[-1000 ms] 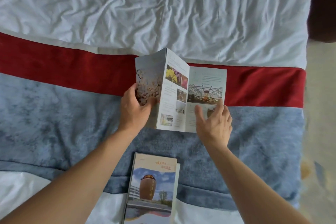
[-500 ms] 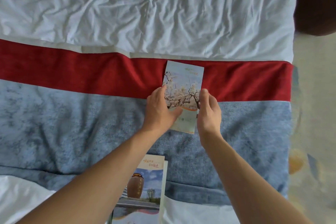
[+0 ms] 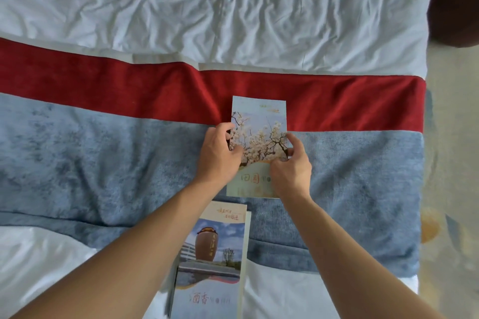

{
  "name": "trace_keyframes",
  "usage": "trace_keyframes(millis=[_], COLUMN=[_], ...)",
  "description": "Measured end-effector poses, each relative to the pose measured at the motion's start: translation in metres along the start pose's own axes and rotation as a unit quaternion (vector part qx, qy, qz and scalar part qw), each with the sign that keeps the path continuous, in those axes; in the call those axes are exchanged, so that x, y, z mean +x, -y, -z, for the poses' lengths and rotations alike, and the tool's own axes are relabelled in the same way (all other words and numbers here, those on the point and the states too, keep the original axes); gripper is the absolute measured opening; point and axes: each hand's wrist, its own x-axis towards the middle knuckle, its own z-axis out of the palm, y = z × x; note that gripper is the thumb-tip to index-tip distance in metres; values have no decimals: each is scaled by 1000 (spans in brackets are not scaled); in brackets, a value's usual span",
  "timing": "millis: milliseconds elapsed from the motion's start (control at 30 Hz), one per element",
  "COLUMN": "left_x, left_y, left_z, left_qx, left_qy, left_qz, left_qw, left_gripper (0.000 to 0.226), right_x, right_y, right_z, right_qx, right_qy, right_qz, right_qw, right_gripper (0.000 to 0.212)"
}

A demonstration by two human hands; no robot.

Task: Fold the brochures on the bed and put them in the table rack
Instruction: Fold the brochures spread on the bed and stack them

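Note:
A folded brochure with white blossoms on its cover (image 3: pixel 260 122) lies on the blue and red bed runner (image 3: pixel 103 163). My left hand (image 3: pixel 219 155) grips its left edge and my right hand (image 3: pixel 291 168) grips its right edge, thumbs on the cover. A second folded brochure showing a brown jar (image 3: pixel 212 261) lies nearer to me, between my forearms, partly over the white sheet. The table rack is not in view.
The bed's crumpled white sheet (image 3: pixel 207 8) fills the far side. The bed's right edge runs down at about (image 3: pixel 422 163), with patterned floor (image 3: pixel 451 189) beyond. A dark piece of furniture (image 3: pixel 456 0) sits at the top right corner.
The open blossom brochure has been folded shut, its left panel brought over to the right. Both hands then closed on its sides, and it now sits slightly nearer to me.

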Motion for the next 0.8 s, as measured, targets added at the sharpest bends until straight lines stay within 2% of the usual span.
trace_keyframes(millis=[100, 167, 400, 800], left_x=[-19, -36, -107, -182], left_y=[15, 30, 89, 147], left_z=[11, 19, 51, 51], left_qx=[15, 32, 126, 189], left_qy=[-8, -5, 23, 83], left_qz=[-28, -42, -129, -151], left_qw=[999, 999, 983, 967], left_gripper=[23, 21, 20, 33], right_x=[-23, -41, -124, -189], right_y=[-9, -21, -67, -121], right_z=[-5, -7, -25, -39], right_qx=[-15, -31, -124, -257], right_qy=[1, 5, 23, 17], right_qz=[14, 19, 66, 118], right_qw=[1000, 999, 990, 959], right_gripper=[54, 49, 49, 52])
